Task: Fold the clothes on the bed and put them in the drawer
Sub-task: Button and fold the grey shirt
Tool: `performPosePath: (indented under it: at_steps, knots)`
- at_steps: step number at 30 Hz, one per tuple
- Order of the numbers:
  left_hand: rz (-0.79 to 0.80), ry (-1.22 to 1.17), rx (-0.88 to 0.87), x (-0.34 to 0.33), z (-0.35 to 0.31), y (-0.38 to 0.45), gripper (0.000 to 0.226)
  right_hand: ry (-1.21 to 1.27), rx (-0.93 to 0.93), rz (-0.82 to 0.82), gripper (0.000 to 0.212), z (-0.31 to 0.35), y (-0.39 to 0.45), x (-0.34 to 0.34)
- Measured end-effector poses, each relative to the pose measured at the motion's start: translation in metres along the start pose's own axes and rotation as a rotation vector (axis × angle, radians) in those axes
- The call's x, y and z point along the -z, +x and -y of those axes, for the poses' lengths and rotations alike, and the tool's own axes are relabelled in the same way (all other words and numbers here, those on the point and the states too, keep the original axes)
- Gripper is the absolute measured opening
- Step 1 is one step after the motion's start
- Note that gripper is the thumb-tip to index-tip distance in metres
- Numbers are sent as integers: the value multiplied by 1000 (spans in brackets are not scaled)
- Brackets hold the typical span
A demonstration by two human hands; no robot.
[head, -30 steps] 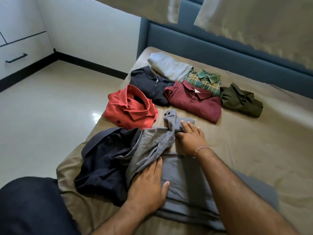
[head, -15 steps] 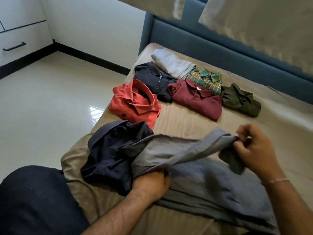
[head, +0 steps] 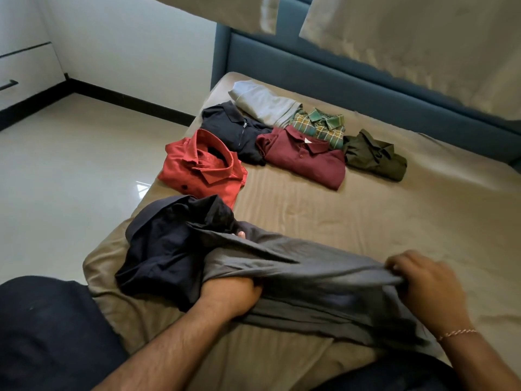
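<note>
The grey shirt lies at the near edge of the bed, toward six o'clock, its long axis running from nine to three o'clock. Its upper layer is stretched taut between the two hands. The right hand pinches the fabric's end at about four o'clock, fingers curled round a bunched fold. The left hand is pushed under the lifted layer, its fingers hidden by cloth, so whether it grips cannot be told; one fingertip shows past the fold.

Touching the grey shirt at nine o'clock is a crumpled navy shirt. Further up the bed, toward twelve o'clock, folded garments lie in a cluster: a red shirt, a dark zip polo, a maroon polo with a small white neck tag too small to read, a green plaid shirt whose collar label is also illegible, an olive shirt and light grey trousers. At ten o'clock, a drawer handle shows.
</note>
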State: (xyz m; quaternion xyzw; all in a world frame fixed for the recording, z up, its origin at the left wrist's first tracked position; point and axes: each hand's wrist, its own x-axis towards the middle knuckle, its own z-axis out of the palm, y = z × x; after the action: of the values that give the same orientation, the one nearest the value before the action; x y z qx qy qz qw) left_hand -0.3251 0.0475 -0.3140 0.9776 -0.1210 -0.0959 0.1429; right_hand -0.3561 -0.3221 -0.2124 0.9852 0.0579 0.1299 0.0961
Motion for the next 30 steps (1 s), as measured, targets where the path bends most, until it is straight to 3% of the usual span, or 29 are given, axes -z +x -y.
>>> performPosePath:
  at_steps: [1, 2, 3, 4, 7, 8, 11, 13, 16, 18, 20, 23, 27, 30]
  knots:
    - [36, 7, -10, 1, -1, -3, 67, -7, -59, -202, 33, -1, -5, 1]
    - [76, 8, -15, 1, 0, -4, 64, -34, -108, -300, 35, -2, -6, 3]
    - [97, 12, -17, 1, 1, -4, 66, -61, -122, -286, 39, -2, -5, 4]
    - [96, 20, -18, 0, 1, -4, 74, -98, -91, -196, 43, -3, -5, 3]
    - [44, 45, -39, 5, 4, -2, 97, -215, 38, 438, 41, -4, -11, -9]
    - [34, 43, -53, 8, 4, -4, 100, -158, 19, 490, 40, -2, -13, -12]
    - [59, 8, -45, 15, 0, -10, 109, 119, -20, 186, 33, 1, -7, -12]
    - [92, 27, -27, 13, 0, -11, 98, 64, 79, 78, 52, 9, 5, -14]
    - [92, 61, -27, 10, 1, -8, 94, -64, 290, 134, 83, 27, 24, -20]
    - [107, 67, -16, 8, 1, -7, 92, -170, 386, 237, 89, 33, 35, -34]
    - [122, 70, -11, 7, 0, -7, 84, -226, 452, 251, 65, 39, 48, -44]
    - [155, 40, 16, 8, -2, -10, 70, -228, 453, 29, 18, 40, 63, -30]
    - [154, 66, 17, 2, -2, -4, 73, -195, 224, -271, 11, 19, 50, 16]
    - [129, 41, -20, 1, -5, -1, 75, -280, 160, -185, 19, 1, 19, 19]
